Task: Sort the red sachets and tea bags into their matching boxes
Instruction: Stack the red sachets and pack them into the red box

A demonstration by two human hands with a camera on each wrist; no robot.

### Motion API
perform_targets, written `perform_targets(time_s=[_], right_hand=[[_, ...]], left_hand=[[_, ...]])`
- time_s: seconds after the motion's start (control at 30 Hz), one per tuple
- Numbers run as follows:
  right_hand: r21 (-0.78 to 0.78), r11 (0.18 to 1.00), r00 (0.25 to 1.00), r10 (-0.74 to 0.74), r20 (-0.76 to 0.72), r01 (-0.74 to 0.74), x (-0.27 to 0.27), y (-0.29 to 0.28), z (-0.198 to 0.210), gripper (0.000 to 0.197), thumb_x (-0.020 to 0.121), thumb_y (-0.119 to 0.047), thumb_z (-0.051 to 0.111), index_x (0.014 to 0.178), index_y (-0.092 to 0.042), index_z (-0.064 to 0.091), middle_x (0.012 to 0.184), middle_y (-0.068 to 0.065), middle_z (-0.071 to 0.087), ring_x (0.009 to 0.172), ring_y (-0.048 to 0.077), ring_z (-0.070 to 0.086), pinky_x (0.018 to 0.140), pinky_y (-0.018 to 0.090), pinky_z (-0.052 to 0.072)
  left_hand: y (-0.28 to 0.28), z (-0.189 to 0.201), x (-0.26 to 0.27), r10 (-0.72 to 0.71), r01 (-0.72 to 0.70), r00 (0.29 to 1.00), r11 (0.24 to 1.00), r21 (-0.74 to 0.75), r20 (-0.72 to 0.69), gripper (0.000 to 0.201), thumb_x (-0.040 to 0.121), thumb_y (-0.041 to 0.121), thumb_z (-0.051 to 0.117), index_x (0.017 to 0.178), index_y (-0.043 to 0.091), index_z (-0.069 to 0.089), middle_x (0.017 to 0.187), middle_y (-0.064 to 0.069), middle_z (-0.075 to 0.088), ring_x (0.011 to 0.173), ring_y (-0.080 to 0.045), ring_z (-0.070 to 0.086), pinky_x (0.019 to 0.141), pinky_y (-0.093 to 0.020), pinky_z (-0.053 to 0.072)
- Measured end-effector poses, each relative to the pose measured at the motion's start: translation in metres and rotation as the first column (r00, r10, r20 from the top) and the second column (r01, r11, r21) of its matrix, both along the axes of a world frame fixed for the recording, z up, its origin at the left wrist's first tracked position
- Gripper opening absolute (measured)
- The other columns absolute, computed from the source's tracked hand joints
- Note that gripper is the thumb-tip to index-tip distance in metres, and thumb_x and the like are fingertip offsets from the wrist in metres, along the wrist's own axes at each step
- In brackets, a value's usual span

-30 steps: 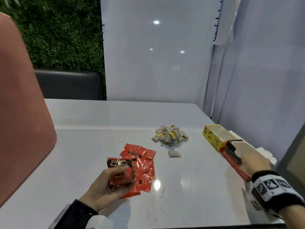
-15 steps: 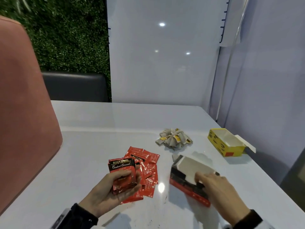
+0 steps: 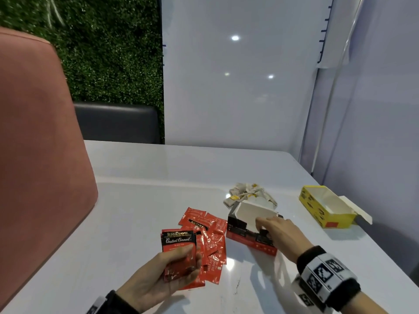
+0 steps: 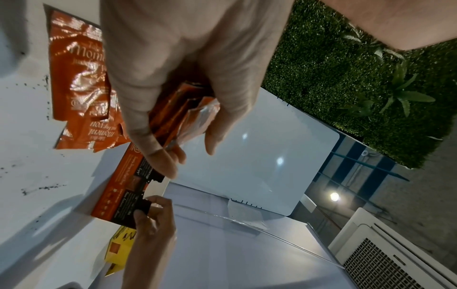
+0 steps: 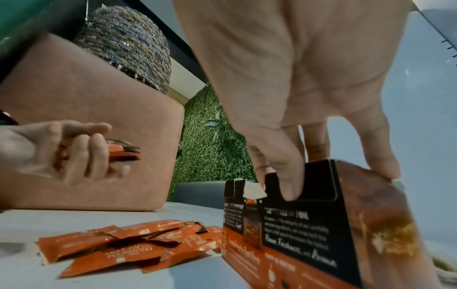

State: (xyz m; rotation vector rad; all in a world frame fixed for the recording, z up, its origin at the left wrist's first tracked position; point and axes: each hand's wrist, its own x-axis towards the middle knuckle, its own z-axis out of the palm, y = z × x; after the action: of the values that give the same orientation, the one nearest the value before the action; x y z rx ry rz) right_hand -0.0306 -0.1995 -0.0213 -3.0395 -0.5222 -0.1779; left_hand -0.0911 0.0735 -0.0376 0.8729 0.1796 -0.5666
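My left hand (image 3: pixel 179 266) holds a small stack of red sachets (image 3: pixel 178 242) above the table, thumb across the front one; the wrist views show the same stack (image 4: pixel 183 109) (image 5: pixel 123 152). More red sachets (image 3: pixel 210 236) (image 5: pixel 128 246) lie loose in a pile just behind it. My right hand (image 3: pixel 274 230) grips the near wall of the open red-and-black box (image 3: pixel 244 234) (image 5: pixel 309 230), thumb hooked over its rim. The box stands right of the pile, its white inside facing up. A heap of paper tea bags (image 3: pixel 247 193) lies behind the box, partly hidden by it. An open yellow box (image 3: pixel 324 207) sits at the far right.
A pink chair back (image 3: pixel 40 155) rises at the left edge of the white table (image 3: pixel 147 200). A white panel and a clear partition close off the back and right sides. A dark seat (image 3: pixel 115 123) stands behind the table.
My right hand brought the red-and-black box from the right, beside the yellow box, over to the sachet pile and set it upright there. The left hand kept hold of its sachets.
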Motion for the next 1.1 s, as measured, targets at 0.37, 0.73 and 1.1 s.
perform_targets(time_s=[0.37,0.73,1.1], right_hand=[[-0.031,0.999,1.000,0.008,-0.021,-0.009,-0.026,-0.008,-0.002,0.028,0.096,-0.015,0.044,0.121,-0.027,0.045,0.119,-0.007,0.058,0.105,0.012,0.052,0.085,0.025,0.033],[0.345,0.913,0.955,0.271,-0.119,-0.216,-0.010,0.002,0.065,0.039,0.087,-0.013,0.061,0.122,-0.027,0.050,0.100,-0.013,0.058,0.080,-0.006,0.052,0.068,0.011,0.040],[-0.017,0.997,0.997,0.076,-0.001,-0.076,0.037,-0.005,0.031,0.038,0.085,-0.014,0.058,0.120,-0.030,0.055,0.115,-0.001,0.061,0.105,0.024,0.059,0.080,0.035,0.048]], left_hand=[[-0.048,0.015,0.042,-0.274,0.258,0.945,0.960,0.112,0.177,0.030,0.082,0.000,0.060,0.112,-0.004,0.064,0.111,-0.023,0.066,0.103,-0.032,0.065,0.077,-0.034,0.058],[-0.102,0.035,0.069,-0.658,0.402,0.647,0.723,0.562,0.385,0.036,0.082,-0.014,0.056,0.105,0.012,0.052,0.086,-0.001,0.060,0.079,-0.008,0.061,0.074,-0.019,0.054],[-0.093,0.030,0.136,-0.884,-0.080,0.418,0.194,0.978,0.209,0.108,0.073,0.010,0.076,0.150,0.027,0.003,0.157,0.000,0.015,0.142,-0.019,0.019,0.109,-0.027,0.021]])
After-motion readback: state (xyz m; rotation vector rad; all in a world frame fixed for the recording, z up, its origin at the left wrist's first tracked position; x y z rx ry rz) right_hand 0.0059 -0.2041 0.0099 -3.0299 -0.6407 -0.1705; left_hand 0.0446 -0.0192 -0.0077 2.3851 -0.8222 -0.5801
